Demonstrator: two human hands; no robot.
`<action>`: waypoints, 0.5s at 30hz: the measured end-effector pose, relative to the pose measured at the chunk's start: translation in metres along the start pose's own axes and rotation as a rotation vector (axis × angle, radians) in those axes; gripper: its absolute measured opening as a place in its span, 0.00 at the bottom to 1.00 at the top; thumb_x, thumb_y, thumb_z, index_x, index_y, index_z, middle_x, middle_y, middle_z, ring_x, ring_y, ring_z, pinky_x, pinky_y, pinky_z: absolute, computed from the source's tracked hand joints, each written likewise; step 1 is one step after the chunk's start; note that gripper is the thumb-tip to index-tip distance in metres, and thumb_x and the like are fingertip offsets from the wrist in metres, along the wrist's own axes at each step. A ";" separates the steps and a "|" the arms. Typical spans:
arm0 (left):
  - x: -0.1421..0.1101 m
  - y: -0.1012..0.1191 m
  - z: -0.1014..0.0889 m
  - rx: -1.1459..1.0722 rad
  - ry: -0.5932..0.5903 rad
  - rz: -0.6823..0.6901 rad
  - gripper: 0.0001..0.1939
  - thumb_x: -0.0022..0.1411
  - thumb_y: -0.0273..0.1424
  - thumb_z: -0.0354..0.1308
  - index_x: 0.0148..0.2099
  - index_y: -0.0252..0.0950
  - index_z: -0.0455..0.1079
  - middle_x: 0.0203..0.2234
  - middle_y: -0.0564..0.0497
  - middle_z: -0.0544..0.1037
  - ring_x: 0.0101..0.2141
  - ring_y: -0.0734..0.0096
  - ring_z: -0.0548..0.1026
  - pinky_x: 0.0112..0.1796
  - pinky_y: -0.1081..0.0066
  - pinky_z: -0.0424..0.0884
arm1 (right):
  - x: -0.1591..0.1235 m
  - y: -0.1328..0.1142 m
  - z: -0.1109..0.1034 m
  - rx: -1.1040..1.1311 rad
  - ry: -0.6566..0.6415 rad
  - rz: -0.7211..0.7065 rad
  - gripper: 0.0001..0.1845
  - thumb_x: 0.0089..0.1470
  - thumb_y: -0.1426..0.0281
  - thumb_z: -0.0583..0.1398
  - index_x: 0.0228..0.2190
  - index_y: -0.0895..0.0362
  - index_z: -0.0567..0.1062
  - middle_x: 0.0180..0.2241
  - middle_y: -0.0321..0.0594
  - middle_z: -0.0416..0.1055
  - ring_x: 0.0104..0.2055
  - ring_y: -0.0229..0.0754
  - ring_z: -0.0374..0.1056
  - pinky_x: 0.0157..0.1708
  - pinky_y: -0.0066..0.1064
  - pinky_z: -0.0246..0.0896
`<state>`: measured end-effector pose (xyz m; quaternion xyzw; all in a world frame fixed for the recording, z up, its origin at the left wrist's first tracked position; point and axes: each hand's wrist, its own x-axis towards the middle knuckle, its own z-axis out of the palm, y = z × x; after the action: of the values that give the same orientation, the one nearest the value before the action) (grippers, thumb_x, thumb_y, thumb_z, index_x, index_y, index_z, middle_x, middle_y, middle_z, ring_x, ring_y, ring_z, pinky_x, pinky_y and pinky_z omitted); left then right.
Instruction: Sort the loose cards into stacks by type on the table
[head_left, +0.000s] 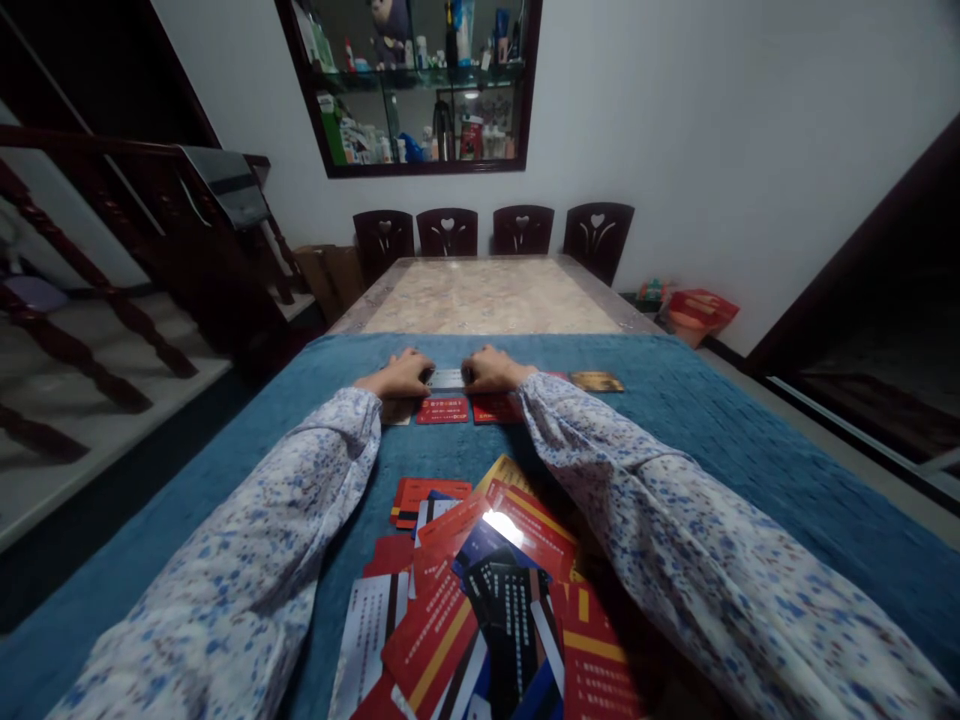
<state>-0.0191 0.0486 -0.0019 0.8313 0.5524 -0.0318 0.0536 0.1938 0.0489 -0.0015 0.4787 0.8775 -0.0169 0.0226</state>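
Both my hands reach out over a blue cloth. My left hand (405,374) has curled fingers at the left end of a pale card (448,379). At the card's other end, my right hand (491,370) closes its fingers the same way. Just nearer to me lie a beige card (396,412), a red card (442,410) and another red card (493,408), partly covered by my right hand and sleeve. A gold card (598,381) rests to the right, in line with the pale card. Close to me is a loose heap of overlapping cards (442,610), red, black, white and blue.
The blue cloth (645,375) covers the near part of a long table; its patterned top (480,290) shows beyond. Several dark chairs (448,235) stand at the far end. A wooden railing (112,290) is on the left, and a red bag (701,308) sits by the right wall.
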 end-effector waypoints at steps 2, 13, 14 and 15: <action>0.000 -0.001 0.001 -0.009 -0.003 0.007 0.29 0.55 0.34 0.62 0.60 0.38 0.72 0.58 0.40 0.74 0.64 0.43 0.62 0.62 0.45 0.62 | 0.001 0.000 0.000 0.011 -0.001 0.006 0.19 0.55 0.61 0.66 0.48 0.53 0.83 0.55 0.48 0.78 0.59 0.58 0.68 0.49 0.37 0.67; 0.003 0.002 0.002 0.019 -0.014 0.009 0.27 0.53 0.31 0.60 0.57 0.39 0.73 0.55 0.41 0.77 0.63 0.44 0.63 0.62 0.44 0.62 | 0.004 0.002 0.000 0.079 -0.027 0.002 0.17 0.55 0.64 0.66 0.47 0.53 0.83 0.51 0.44 0.80 0.53 0.50 0.73 0.45 0.30 0.66; 0.004 0.002 0.003 0.021 -0.015 0.007 0.28 0.53 0.31 0.61 0.58 0.39 0.73 0.56 0.41 0.76 0.63 0.43 0.63 0.62 0.44 0.61 | 0.005 0.003 0.000 0.080 -0.027 0.005 0.17 0.55 0.64 0.66 0.46 0.52 0.83 0.51 0.43 0.80 0.53 0.50 0.73 0.45 0.30 0.66; 0.004 0.002 0.003 0.020 -0.014 0.006 0.29 0.52 0.30 0.61 0.59 0.39 0.73 0.57 0.40 0.76 0.64 0.43 0.62 0.62 0.43 0.61 | 0.005 0.003 0.000 0.081 -0.026 0.008 0.17 0.55 0.64 0.66 0.46 0.52 0.83 0.52 0.43 0.80 0.53 0.50 0.73 0.45 0.30 0.66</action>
<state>-0.0157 0.0512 -0.0051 0.8332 0.5491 -0.0429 0.0491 0.1937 0.0543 -0.0019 0.4824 0.8739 -0.0588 0.0146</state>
